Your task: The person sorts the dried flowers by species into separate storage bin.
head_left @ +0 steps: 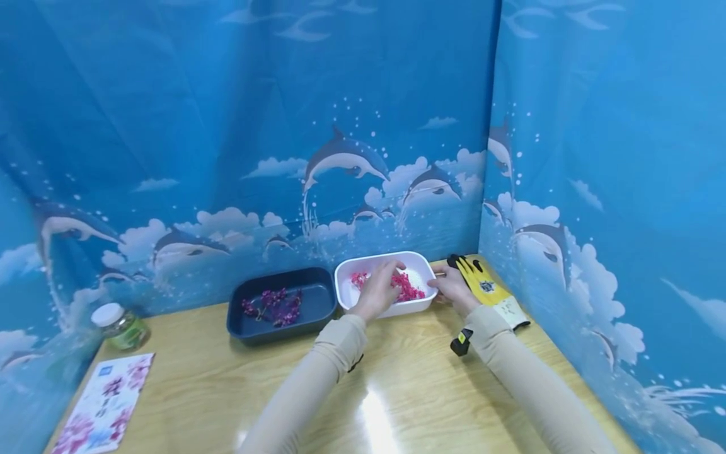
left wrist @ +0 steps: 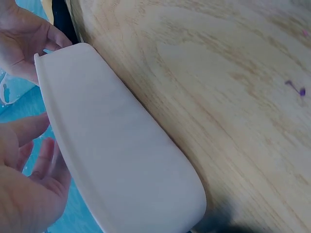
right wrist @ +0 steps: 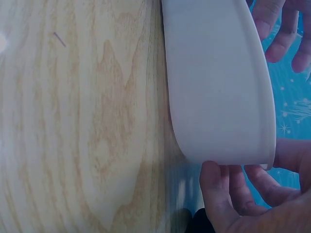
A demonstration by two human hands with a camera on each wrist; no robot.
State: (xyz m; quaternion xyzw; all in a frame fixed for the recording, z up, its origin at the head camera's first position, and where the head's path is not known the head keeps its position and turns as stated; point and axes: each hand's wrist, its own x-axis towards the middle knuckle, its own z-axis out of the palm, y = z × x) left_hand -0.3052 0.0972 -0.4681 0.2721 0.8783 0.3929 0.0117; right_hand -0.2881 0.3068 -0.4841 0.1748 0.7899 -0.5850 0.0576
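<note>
A white plastic basin (head_left: 416, 307) with pink flower bits (head_left: 409, 291) stands on the table against the backdrop. My left hand (head_left: 379, 291) reaches over its front wall, fingers loosely bent above the flowers. In the left wrist view that hand (left wrist: 34, 179) is beside the basin's rim, with nothing visible in its fingers; their tips are partly hidden. At the basin's right end, my right hand (head_left: 454, 288) holds the rim. The right wrist view shows this hand's fingers (right wrist: 216, 189) against the outer end wall and the thumb at the rim.
Left of the white basin, close to it, stands a dark blue basin (head_left: 266, 338) with purple flower sprigs (head_left: 290, 312). A yellow and black glove (head_left: 482, 282) lies by the right wall. Farther left are a white-lidded jar (head_left: 126, 333) and a floral leaflet (head_left: 104, 403).
</note>
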